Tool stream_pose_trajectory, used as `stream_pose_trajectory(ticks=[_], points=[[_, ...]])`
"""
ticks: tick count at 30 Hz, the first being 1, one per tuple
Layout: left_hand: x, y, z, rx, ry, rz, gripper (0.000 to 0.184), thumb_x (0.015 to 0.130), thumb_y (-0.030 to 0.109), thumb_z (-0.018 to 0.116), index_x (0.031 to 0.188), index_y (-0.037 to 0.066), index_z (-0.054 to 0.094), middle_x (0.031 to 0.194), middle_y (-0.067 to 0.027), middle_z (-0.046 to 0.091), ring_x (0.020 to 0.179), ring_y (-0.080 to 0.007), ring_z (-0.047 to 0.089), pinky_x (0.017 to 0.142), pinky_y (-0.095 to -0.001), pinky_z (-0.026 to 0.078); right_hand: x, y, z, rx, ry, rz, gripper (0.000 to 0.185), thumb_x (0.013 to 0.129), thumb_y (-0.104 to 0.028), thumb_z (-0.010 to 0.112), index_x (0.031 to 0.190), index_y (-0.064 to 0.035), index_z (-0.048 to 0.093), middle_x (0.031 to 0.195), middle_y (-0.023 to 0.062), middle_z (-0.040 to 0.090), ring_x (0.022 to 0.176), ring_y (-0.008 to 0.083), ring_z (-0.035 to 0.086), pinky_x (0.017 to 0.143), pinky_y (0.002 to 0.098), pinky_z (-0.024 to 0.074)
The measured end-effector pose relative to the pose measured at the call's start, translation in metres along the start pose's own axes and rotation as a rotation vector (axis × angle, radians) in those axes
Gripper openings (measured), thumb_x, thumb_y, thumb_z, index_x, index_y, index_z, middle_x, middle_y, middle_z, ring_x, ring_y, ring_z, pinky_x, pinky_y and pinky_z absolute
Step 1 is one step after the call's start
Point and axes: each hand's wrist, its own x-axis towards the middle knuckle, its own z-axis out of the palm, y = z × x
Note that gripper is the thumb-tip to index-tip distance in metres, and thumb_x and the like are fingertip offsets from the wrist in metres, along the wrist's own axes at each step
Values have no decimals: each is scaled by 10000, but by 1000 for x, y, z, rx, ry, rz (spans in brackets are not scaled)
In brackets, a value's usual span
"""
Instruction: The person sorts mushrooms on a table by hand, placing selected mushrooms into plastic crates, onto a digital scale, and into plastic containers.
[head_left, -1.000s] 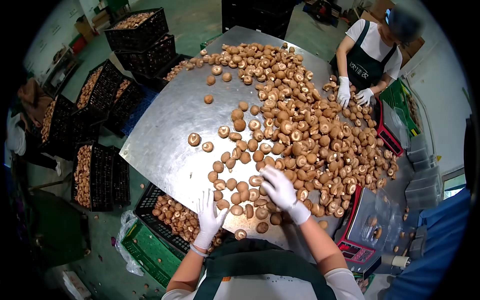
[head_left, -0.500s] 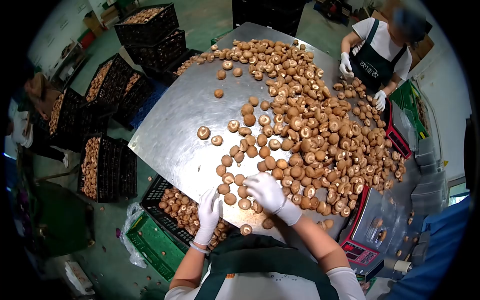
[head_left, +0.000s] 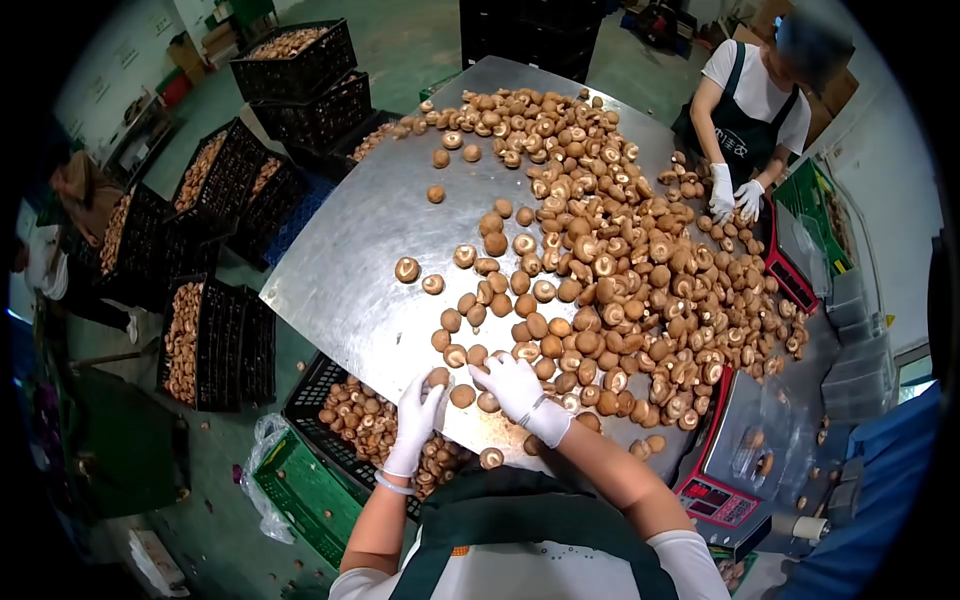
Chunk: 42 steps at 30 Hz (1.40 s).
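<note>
Brown mushrooms are heaped across a metal table, with several loose ones near its front edge. My left hand, in a white glove, is at that edge with its fingers closed on a mushroom. Just to the right, my right hand, also gloved, has curled fingers bent down among the loose mushrooms, apparently around one that the hand mostly hides. A loose mushroom lies right by its fingertips. Another mushroom rests on the metal between my two hands.
Below the table edge stand a black crate of mushrooms and a green crate. A red scale is at my right. Across the table a co-worker in white gloves handles mushrooms beside another scale. Stacked mushroom crates stand left.
My left hand has moved up slightly and taken hold of a mushroom. My right hand has shifted left and its fingers curled down. The co-worker's hands have come together.
</note>
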Motion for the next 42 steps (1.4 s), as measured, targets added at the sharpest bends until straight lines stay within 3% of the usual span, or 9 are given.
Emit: stream_pose_trajectory(ticks=[4, 8, 14, 16, 24, 27, 34, 39, 42], points=[[-13, -6, -16, -760, -270, -406, 463, 1006, 383, 374, 1179, -21, 520, 1062, -148, 647, 870, -215, 642, 739, -294, 503, 2, 17, 4, 558, 56, 116, 515, 773, -156, 686, 1265, -145, 534, 1019, 87, 603, 961, 278, 575, 845, 355, 479], [-24, 6, -14, -912, -330, -470, 539, 1000, 428, 342, 1220, -42, 488, 1140, -192, 619, 963, -260, 637, 826, -334, 507, -7, 29, -15, 1647, -165, 507, 518, 886, -165, 627, 1358, -59, 441, 1161, 58, 573, 1041, 131, 564, 852, 262, 483], [-26, 18, -6, -1023, -415, -469, 607, 987, 450, 356, 1337, -45, 374, 1282, -212, 532, 1144, -289, 559, 953, -372, 473, -26, 32, -7, 2153, -78, 444, 538, 920, -104, 546, 1413, -32, 343, 1264, 78, 496, 1063, 147, 561, 841, 274, 512], [-27, 27, -5, -1024, -417, -476, 606, 987, 451, 358, 1343, -39, 369, 1305, -213, 512, 1163, -289, 546, 965, -373, 465, -29, 31, -5, 2278, -49, 395, 598, 915, -108, 536, 1444, -30, 268, 1321, 111, 444, 1143, 213, 535, 959, 341, 474], [-29, 19, 3, -1126, -414, -523, 592, 985, 456, 360, 1360, -2, 360, 1378, -194, 448, 1232, -300, 489, 1010, -416, 430, -22, 4, -15, 2200, 45, 489, 559, 910, -84, 527, 1425, -36, 314, 1345, 124, 431, 1197, 233, 503, 983, 329, 448], [-32, 15, 8, -1207, -344, -578, 564, 982, 463, 366, 1362, 47, 377, 1355, -152, 481, 1224, -297, 495, 1009, -453, 427, -18, -19, -23, 1748, 11, 458, 568, 890, -170, 599, 1398, -71, 366, 1396, 97, 404, 1301, 216, 390, 1048, 318, 365], [-40, 22, 7, -1334, -377, -524, 476, 999, 392, 369, 1324, 48, 415, 1211, -133, 557, 1050, -263, 593, 818, -396, 545, -23, -28, -45, 2000, 19, 451, 507, 926, -209, 564, 1373, -47, 389, 1359, 81, 423, 1252, 188, 419, 1002, 328, 408], [-45, 66, -1, -623, -223, -303, 416, 986, 302, 471, 1270, 0, 512, 1156, -70, 600, 1021, -123, 555, 879, -304, 473, -36, -15, -30, 1788, -127, 626, 390, 952, -277, 519, 1300, -103, 492, 1254, 39, 512, 1163, 142, 487, 748, 309, 532], [-34, 62, 16, 23, -244, 154, 347, 969, 310, 480, 1228, 105, 583, 1057, -90, 625, 981, -214, 595, 852, -316, 467, -32, -17, -12, 1587, -109, 419, 364, 965, -236, 480, 1253, -16, 510, 1224, 91, 533, 1116, 173, 513, 938, 319, 435]])
